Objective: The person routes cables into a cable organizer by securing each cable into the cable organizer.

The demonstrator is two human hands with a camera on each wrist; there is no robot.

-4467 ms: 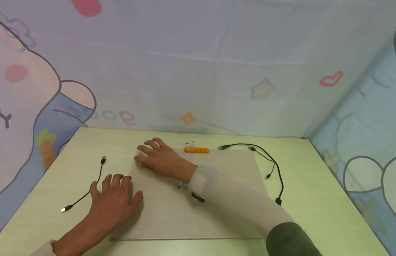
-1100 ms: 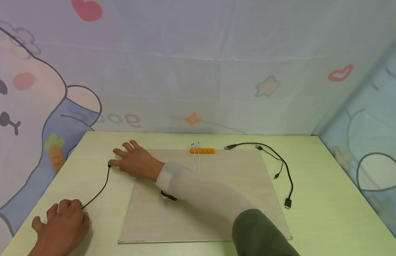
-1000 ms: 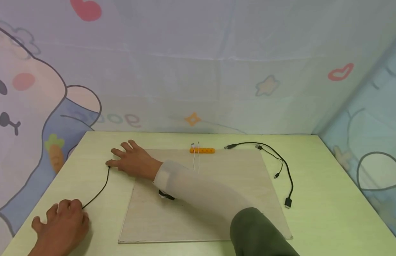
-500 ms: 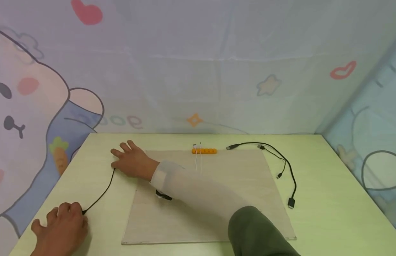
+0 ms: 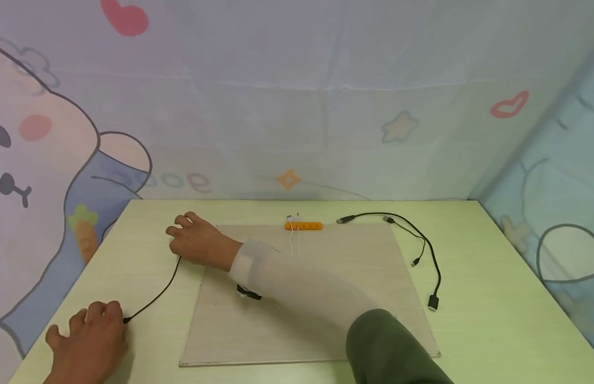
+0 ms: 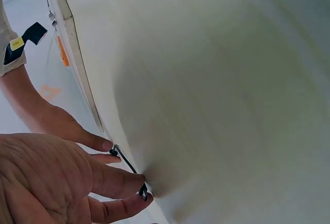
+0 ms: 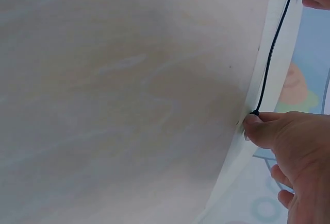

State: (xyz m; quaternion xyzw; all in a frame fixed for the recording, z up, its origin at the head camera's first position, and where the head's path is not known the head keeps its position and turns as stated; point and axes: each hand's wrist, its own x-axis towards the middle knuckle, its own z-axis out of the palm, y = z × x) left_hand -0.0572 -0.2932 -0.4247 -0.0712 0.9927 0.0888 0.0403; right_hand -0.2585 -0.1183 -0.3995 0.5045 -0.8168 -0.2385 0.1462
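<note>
A short black USB cable (image 5: 155,300) runs between my two hands over the left part of the table. At the lower left, my left hand (image 5: 88,338) pinches one plug between thumb and finger; the left wrist view shows that plug (image 6: 144,190) at the fingertips. Farther back, my right hand (image 5: 198,240) pinches the other end, whose connector (image 7: 254,113) shows between thumb and forefinger in the right wrist view. An orange cable holder (image 5: 310,226) sits at the board's back edge, with two white cables (image 5: 291,237) in its slots.
A pale wooden board (image 5: 258,341) lies mid-table, partly under my right sleeve (image 5: 297,282). A thick black cable (image 5: 428,248) and a thinner black cable (image 5: 414,234) lie to the right. A cartoon-printed curtain (image 5: 258,106) stands behind.
Both hands have moved left from over the board and taken the black cable by its ends. Over the last second my right hand has drawn its end slightly right and nearer me.
</note>
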